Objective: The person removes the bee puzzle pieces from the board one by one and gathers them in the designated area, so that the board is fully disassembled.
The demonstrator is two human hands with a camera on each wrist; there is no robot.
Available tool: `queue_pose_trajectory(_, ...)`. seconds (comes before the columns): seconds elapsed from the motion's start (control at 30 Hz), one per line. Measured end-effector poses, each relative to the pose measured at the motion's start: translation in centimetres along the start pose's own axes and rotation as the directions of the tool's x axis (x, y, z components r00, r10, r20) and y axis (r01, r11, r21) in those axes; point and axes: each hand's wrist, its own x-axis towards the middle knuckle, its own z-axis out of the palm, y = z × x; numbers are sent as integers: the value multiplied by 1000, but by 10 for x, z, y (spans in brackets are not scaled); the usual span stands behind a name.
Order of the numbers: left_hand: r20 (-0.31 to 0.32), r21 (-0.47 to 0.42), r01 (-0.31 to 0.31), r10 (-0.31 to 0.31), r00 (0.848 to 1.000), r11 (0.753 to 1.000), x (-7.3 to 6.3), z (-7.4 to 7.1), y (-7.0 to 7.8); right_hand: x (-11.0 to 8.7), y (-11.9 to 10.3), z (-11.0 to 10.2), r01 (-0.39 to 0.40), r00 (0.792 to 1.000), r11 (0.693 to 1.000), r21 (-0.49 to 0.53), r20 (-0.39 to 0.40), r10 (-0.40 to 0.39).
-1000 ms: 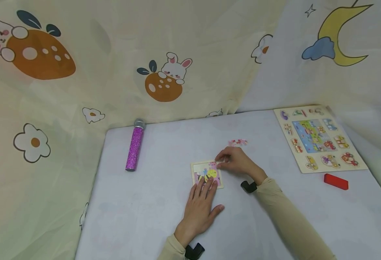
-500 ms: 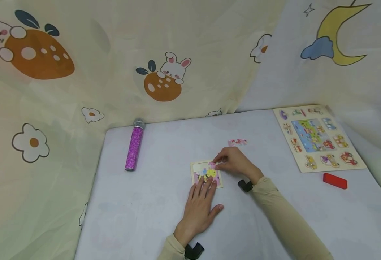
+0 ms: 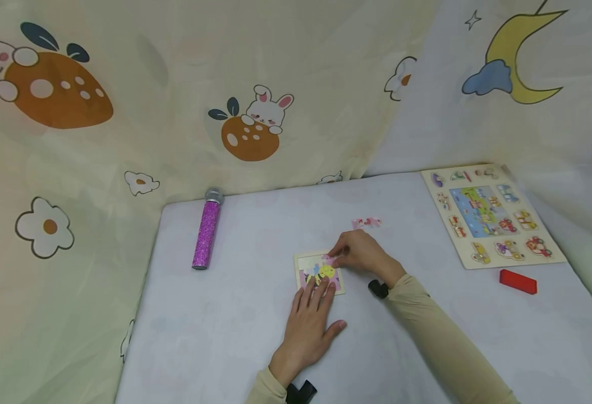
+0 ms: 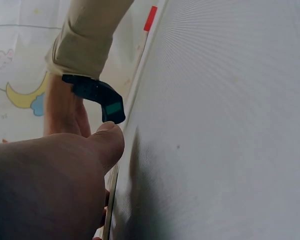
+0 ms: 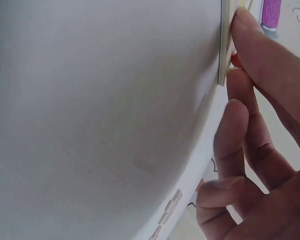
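A small wooden jigsaw puzzle with a yellow bee on pink lies on the table in the head view; the upper left of its tray shows pale, bare board. My left hand rests on its lower part, fingers straight and thumb spread. At the upper right corner, my right hand pinches a pink puzzle piece between thumb and index finger, mostly covered by the fingertips. The right wrist view has the thumb over the puzzle's edge. Beyond the right hand lie loose pink puzzle pieces.
A glittery purple microphone lies at the back left. At the back right is a larger wooden puzzle board with animal and vehicle pictures, and a red block in front of it. A printed curtain hangs behind the table.
My right hand has edged slightly left and inward over the puzzle's corner, the pink piece moving with it. My left hand stays on the puzzle. The head view has shifted a little.
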Motion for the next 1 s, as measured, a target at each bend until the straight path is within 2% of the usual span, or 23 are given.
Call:
queue_pose_trajectory(0.3, -6, 22, -7, 7, 1000, 1000, -1, 2, -2, -3, -7, 1, 10, 1000, 999, -40, -8, -11)
queue_pose_trajectory(0.57, 6, -3, 4, -4, 1000, 1000, -3, 2, -2, -1, -7, 1, 24, 1000, 999, -44, -12, -24)
queue_pose_trajectory(1.0, -15, 2, -10, 10, 1000, 1000, -2, 2, -1, 3, 2, 2, 15, 999, 998, 61, 34, -17)
